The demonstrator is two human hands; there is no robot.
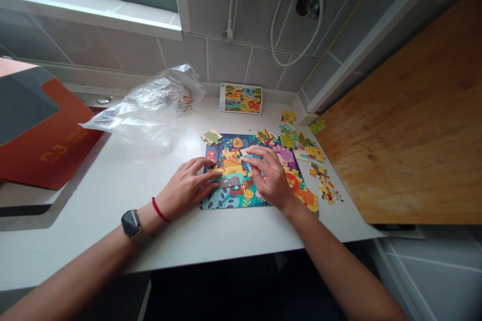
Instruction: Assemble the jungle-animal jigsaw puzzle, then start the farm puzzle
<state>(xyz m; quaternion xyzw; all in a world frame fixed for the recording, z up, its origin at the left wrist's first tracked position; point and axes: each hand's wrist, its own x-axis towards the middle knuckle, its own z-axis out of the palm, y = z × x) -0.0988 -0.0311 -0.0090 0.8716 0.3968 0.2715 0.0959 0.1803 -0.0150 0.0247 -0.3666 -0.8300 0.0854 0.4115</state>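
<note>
A dark blue jungle picture board [226, 202] lies on the white counter, with several joined jigsaw pieces [231, 165] on its middle. My left hand [190, 180] rests at the board's left side, fingers stretched out and tips touching the joined pieces beside a grey hippo picture. Over the middle, my right hand [268, 175] is closed, its fingertips on a pale puzzle piece [246, 152] at the edge of the joined ones. The hand partly hides that piece. A loose green piece [211, 136] overlaps the board's upper left corner.
Several loose pieces [301, 143] are scattered along the right of the board. A picture card [241, 98] leans at the wall. A clear plastic bag [150, 105] and an orange box [56, 135] stand left. A wooden panel [410, 120] bounds the right side.
</note>
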